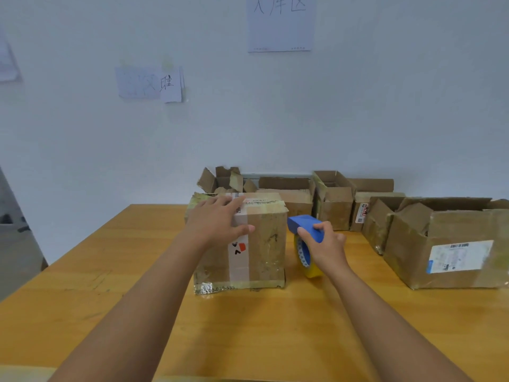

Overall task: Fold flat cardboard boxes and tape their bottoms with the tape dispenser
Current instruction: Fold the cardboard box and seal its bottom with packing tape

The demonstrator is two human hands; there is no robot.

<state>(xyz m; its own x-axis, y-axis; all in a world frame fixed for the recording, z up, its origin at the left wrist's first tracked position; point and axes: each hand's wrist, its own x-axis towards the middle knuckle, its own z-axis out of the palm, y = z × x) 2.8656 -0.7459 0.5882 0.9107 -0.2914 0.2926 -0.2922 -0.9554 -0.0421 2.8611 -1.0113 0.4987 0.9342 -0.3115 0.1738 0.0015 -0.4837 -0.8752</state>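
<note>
Presently: left hand (217,219) spread flat on folded cardboard box (259,244), mid-table; light, stiff, best steadied at top edge. Just right, right hand (326,244) gripping blue tape dispenser (304,226) by handle.

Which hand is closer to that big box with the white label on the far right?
Right. The right hand grips the tape dispenser just left of the labelled box; the left hand lies farther left, on another box.
</note>
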